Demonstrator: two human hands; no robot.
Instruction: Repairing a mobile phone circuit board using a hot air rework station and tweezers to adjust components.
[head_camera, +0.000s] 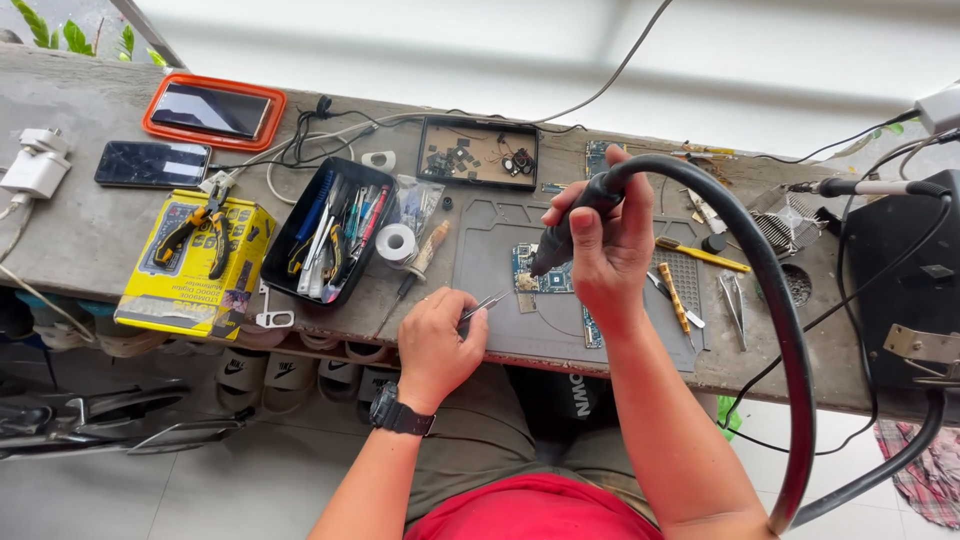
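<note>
The right hand grips a black hot-air handpiece, nozzle pointing down at a small blue circuit board that lies on the grey work mat, near the front edge of the workbench. The handpiece's thick black hose arcs off toward the right. The left hand pinches metal tweezers, their tips just beside the board's left edge. A black tool tray sits left of the mat, a yellow box beyond it.
</note>
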